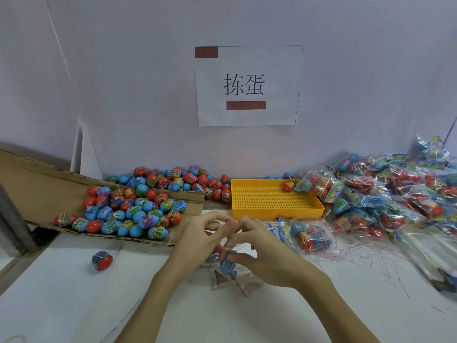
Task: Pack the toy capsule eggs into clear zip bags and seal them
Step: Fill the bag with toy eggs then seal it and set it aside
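Working at the middle of the white tabletop [61,305], both hands met over a clear zip bag [230,273] holding blue and red eggs. The left hand [197,240] and right hand [262,251] had their fingers curled, pinching the bag's upper edge between them; the bag's lower part rested on the tabletop.

A slanted cardboard sheet [37,179] at the left edge carried a heap of loose eggs [131,211], with more piled along the back edge against the wall. One stray egg [102,260] lay alone near the left front. A yellow perforated tray [274,201] sat at the back centre with a single egg [288,186] in its far right corner. Filled bags [385,191] were heaped along the right edge, one filled bag [311,237] lying just in front of the tray. A paper sign [249,85] with two characters hung on the pale wall [123,82] behind.
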The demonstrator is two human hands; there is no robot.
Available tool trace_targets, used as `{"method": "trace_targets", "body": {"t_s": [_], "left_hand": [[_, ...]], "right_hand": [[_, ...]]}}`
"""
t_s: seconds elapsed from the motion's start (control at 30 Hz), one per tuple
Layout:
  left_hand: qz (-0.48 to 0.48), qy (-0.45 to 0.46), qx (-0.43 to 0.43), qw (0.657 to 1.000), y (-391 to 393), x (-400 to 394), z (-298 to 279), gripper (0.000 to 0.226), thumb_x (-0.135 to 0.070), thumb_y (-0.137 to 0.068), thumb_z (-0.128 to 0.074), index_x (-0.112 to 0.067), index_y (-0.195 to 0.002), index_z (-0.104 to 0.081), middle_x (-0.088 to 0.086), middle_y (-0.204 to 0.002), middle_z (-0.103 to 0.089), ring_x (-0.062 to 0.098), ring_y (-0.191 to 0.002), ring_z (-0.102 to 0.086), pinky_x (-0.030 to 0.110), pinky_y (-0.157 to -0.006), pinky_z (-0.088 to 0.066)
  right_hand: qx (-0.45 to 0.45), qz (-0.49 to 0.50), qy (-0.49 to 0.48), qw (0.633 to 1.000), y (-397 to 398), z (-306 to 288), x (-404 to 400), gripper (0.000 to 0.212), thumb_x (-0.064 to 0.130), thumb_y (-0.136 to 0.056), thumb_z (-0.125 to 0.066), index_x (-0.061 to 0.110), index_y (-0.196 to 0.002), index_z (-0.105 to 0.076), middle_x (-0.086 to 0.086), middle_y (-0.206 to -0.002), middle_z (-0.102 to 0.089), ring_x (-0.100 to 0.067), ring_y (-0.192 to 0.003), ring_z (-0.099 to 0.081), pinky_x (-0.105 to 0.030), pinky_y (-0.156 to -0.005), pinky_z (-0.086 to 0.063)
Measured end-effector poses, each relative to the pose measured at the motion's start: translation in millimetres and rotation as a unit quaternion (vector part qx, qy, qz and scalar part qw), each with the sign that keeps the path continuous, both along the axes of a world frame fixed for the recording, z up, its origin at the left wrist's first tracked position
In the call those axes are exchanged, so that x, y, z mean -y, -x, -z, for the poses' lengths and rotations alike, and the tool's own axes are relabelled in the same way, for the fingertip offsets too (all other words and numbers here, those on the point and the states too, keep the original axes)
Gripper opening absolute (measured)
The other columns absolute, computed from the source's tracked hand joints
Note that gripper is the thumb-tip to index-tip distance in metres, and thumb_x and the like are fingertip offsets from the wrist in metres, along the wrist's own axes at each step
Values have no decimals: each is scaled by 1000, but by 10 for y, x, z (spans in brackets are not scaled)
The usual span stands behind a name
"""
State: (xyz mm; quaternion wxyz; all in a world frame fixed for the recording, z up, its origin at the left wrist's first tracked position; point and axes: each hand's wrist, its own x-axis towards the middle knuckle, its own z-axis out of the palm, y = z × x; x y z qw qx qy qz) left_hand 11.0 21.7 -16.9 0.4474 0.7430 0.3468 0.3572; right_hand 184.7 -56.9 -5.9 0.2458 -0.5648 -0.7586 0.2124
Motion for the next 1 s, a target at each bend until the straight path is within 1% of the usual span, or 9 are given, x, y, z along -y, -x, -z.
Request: {"method": "trace_targets", "body": {"t_s": [0.1,0.2,0.3,0.43,0.5,0.63,0.77,0.9,1.0], "left_hand": [[-3,-1,0,1000,-7,10,1,36,-61,-86,-60,-33,-104,-72,-7,-73,-77,12,-57,-72,21,-53,-54],[-22,13,-15,1000,-19,-2,4,43,-69,-87,-49,-37,-106,-70,-9,-76,-77,14,-58,-71,22,-48,-53],[2,50,-25,998,0,3,-20,56,-76,-86,-37,-38,-111,-70,-8,-76,-74,8,-62,-67,18,-55,-52],[73,77,-57,993,12,21,-13,50,-63,-83,-70,-41,-128,-67,-15,-108,-76,6,-99,-72,27,-85,-61],[77,63,-54,994,8,27,-24,46,-50,-82,-80,-40,-126,-69,-16,-111,-76,7,-104,-72,25,-88,-59],[43,16,-29,998,20,-2,-21,37,-34,-78,-88,-42,-112,-75,-20,-107,-75,4,-100,-72,16,-80,-57],[-55,-142,-133,979,29,-22,40,37,-51,-74,-86,-46,-109,-73,-32,-98,-70,-15,-98,-60,1,-72,-44],[-104,-137,-113,979,20,-64,78,39,-58,-73,-83,-42,-105,-70,-29,-97,-69,-6,-92,-65,13,-73,-54],[-131,-101,-47,985,59,-130,83,37,-56,-69,-87,-42,-97,-65,-28,-96,-70,-4,-93,-67,23,-77,-58]], "right_hand": [[0,2,-14,1000,18,1,-4,19,26,-97,-67,36,-111,-75,22,-127,-57,12,-115,-35,-9,-88,-33],[-1,27,-49,998,23,11,-35,19,26,-97,-67,36,-111,-76,22,-112,-66,4,-106,-47,-12,-77,-39],[-22,83,-97,992,-31,1,-49,19,26,-97,-68,40,-107,-75,30,-105,-66,5,-103,-49,-12,-72,-39],[-71,93,-135,984,-92,-21,-22,41,17,-93,-72,55,-107,-66,40,-106,-62,3,-103,-56,-12,-75,-47],[-80,97,-130,983,-89,-24,-14,42,19,-94,-72,55,-111,-61,40,-104,-63,4,-103,-58,-15,-73,-50],[-159,111,-176,965,-103,-76,-1,32,15,-97,-67,37,-120,-65,24,-95,-71,-6,-94,-67,-20,-69,-54],[-226,122,-250,934,-63,-149,51,29,2,-99,-57,23,-114,-69,13,-92,-74,-18,-91,-72,-36,-73,-59],[-218,180,-269,921,-89,-118,-12,26,-1,-99,-55,20,-105,-70,12,-96,-73,-14,-93,-69,-26,-73,-57],[-129,267,-233,926,-204,-67,-231,23,5,-101,-56,20,-114,-67,7,-114,-68,-7,-102,-63,-21,-84,-55]]}}
